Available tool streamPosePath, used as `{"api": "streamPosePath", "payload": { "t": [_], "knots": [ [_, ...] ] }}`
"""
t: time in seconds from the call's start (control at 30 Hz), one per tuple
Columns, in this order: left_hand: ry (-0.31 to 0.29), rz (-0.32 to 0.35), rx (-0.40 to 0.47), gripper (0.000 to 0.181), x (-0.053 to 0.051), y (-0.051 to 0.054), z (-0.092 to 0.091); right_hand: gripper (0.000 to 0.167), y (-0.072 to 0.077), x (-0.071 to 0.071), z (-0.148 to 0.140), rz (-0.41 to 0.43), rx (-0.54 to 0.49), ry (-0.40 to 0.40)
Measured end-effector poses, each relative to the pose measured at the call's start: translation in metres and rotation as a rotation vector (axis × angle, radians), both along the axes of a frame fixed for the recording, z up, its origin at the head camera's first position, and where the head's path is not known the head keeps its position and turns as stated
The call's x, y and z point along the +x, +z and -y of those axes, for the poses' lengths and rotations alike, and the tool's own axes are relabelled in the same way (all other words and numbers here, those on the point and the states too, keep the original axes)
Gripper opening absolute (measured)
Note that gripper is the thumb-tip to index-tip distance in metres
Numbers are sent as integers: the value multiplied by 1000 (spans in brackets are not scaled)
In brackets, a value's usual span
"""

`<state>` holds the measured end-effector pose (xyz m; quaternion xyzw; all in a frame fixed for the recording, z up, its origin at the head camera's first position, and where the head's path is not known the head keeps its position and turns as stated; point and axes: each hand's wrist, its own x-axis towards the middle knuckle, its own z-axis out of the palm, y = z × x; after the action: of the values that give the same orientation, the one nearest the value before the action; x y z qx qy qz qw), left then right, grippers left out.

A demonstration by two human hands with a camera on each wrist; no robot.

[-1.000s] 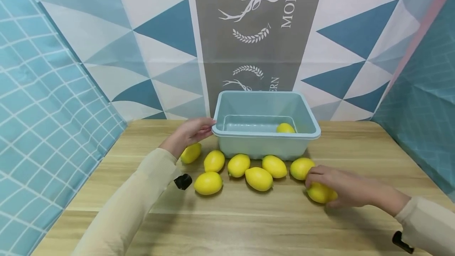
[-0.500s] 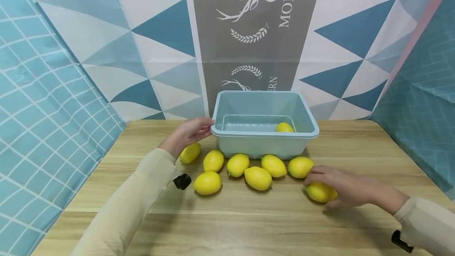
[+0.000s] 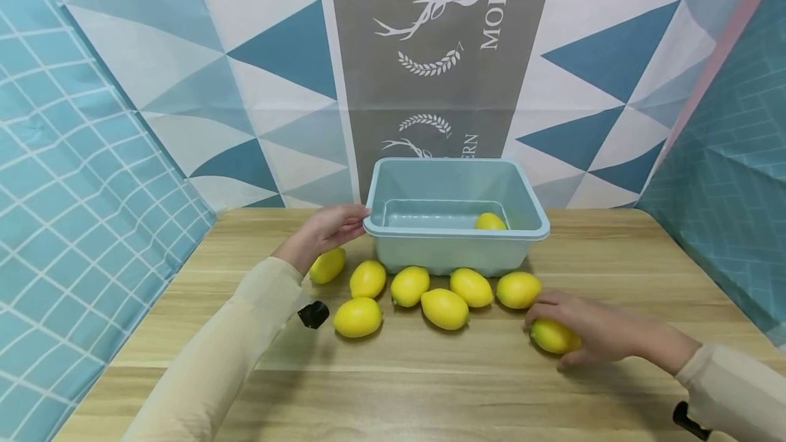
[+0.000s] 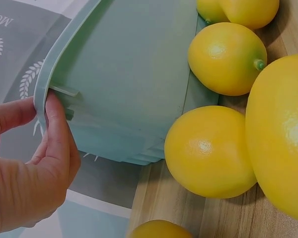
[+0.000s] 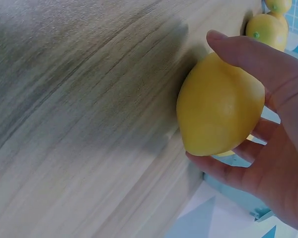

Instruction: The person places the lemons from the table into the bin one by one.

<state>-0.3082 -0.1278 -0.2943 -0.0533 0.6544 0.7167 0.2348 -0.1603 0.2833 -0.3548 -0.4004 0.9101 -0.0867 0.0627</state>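
Note:
A light blue basin point(image 3: 454, 251) stands at the back of the table with one lemon point(image 3: 490, 221) inside. My left hand point(image 3: 328, 227) pinches its left rim; in the left wrist view the thumb and fingers of that hand point(image 4: 35, 163) hold the rim point(image 4: 41, 94) from both sides. At the right, my right hand point(image 3: 589, 329) curls round a lemon point(image 3: 554, 336) on the table. The right wrist view has the thumb of the hand point(image 5: 268, 114) over one side of this lemon point(image 5: 221, 104) and fingers at the other.
Several lemons lie along the basin's front, among them one point(image 3: 518, 290) just left of my right hand and one point(image 3: 327, 265) by my left wrist. Patterned cloth point(image 3: 276, 87) rises behind the wooden table point(image 3: 393, 394), with blue cloth at both sides.
My right hand has shifted very slightly and its thumb sits a little apart from the lemon's near side. The left hand stays on the rim.

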Motion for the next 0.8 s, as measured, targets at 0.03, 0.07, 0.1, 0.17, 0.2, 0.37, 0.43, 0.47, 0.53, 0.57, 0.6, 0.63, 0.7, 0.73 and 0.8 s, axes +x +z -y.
{"api": "streamPosePath", "payload": {
  "t": [0.03,0.07,0.1,0.17,0.2,0.37,0.43,0.47,0.53,0.57,0.6,0.63,0.7,0.73,0.8],
  "knots": [
    [0,0,-2,45,0,0,0,58,-1,0,0,10,0,-2],
    [3,1,-3,44,0,0,0,58,-1,0,-1,16,-2,0],
    [3,3,0,44,0,0,0,58,-2,0,-1,15,-3,1],
    [10,10,1,41,0,0,0,58,-5,0,-2,11,-9,9],
    [14,14,4,40,0,1,0,59,-6,0,-2,12,-12,13],
    [24,12,19,42,-1,2,-1,64,-9,1,-4,-14,-20,18],
    [23,10,20,43,-1,3,-1,64,-11,1,-4,-24,-27,23],
    [23,9,16,43,-1,3,-2,65,-11,1,-4,-31,-31,27],
    [25,12,11,43,-1,3,-2,66,-12,2,-3,-44,-39,29],
    [27,14,8,43,-1,3,-2,67,-14,2,-3,-56,-43,28],
    [27,14,6,43,-1,3,-2,67,-15,2,-3,-66,-46,27],
    [29,14,1,42,-1,3,-2,67,-16,3,-2,-76,-47,23],
    [32,14,1,38,-1,2,-2,66,-18,4,-1,-96,-50,16],
    [31,12,5,36,-1,1,-2,66,-18,5,0,-102,-56,17],
    [27,7,9,32,-1,1,-2,66,-19,7,1,-121,-62,20]
  ]
}}
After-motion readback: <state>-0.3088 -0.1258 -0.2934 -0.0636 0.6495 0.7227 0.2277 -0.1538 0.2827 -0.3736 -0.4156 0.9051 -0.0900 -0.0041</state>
